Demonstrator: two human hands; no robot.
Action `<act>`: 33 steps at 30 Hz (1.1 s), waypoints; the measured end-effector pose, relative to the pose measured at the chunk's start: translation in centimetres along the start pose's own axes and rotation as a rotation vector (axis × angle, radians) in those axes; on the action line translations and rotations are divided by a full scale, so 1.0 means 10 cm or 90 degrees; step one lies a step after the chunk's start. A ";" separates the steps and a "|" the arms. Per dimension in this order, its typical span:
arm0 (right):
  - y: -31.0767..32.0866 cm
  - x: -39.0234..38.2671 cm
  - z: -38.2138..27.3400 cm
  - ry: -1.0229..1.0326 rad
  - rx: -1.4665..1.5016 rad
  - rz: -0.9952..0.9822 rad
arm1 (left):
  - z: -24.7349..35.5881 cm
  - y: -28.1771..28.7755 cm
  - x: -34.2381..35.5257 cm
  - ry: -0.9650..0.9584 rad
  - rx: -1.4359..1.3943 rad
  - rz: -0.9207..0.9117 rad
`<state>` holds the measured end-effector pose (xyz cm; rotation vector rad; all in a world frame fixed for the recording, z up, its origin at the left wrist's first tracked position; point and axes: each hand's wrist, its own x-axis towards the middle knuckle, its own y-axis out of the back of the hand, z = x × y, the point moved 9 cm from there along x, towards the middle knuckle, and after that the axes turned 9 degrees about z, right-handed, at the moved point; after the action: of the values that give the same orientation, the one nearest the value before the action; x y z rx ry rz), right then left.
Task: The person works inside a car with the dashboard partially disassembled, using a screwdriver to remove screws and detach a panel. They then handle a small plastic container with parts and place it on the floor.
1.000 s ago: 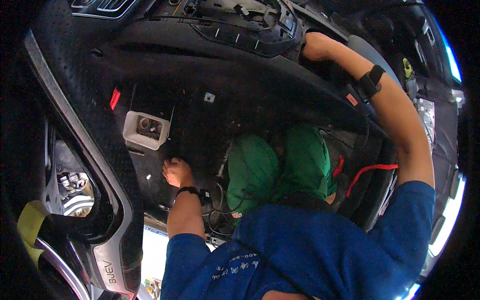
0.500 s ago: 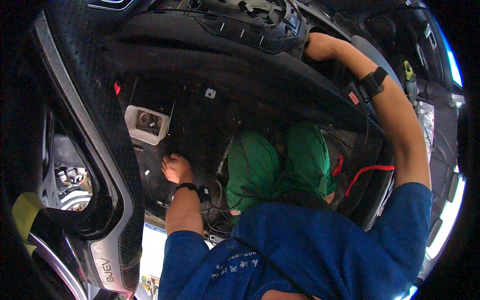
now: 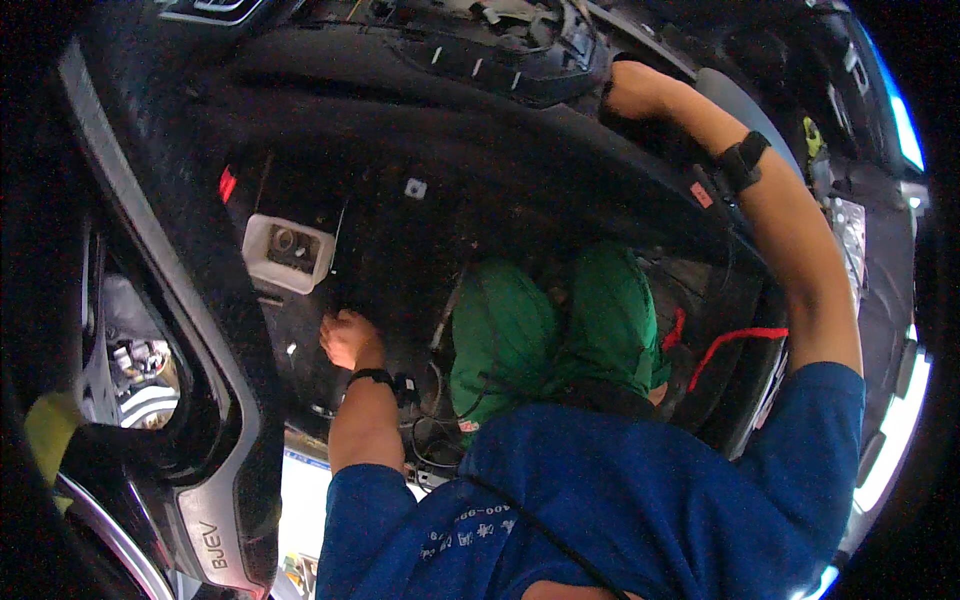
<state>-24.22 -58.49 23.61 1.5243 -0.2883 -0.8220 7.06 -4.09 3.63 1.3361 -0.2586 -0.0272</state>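
My left hand (image 3: 345, 336) rests on the dark interior floor (image 3: 390, 260), just below a pale plastic container (image 3: 288, 253) with small parts in it. Its fingers are curled, and what is under them is hidden. My right hand (image 3: 640, 92) reaches up to the edge of a long black trim panel (image 3: 480, 130), beside an opened assembly (image 3: 520, 30) with exposed wiring and fittings at the top. The fingers of that hand are tucked into a dark recess and mostly hidden. A black band is on each of my arms.
My green-trousered knees (image 3: 505, 330) are on the floor between my arms. A red strip (image 3: 730, 338) and thin black cables lie around them. A curved black interior piece with a silver strip (image 3: 215, 510) fills the left side. A yellow-green strap (image 3: 50, 440) hangs there.
Both hands stay in nearly the same places, the right one shifting very slightly at the panel edge. The view has wobbled a little.
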 end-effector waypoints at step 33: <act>0.18 -0.14 -0.37 -0.037 0.006 -0.124 | -0.35 -0.43 0.02 -0.002 0.002 -0.040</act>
<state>-22.28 -55.06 25.44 1.5548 -0.1884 -1.0214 8.48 -1.76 -1.24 1.3478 -0.2195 -0.0818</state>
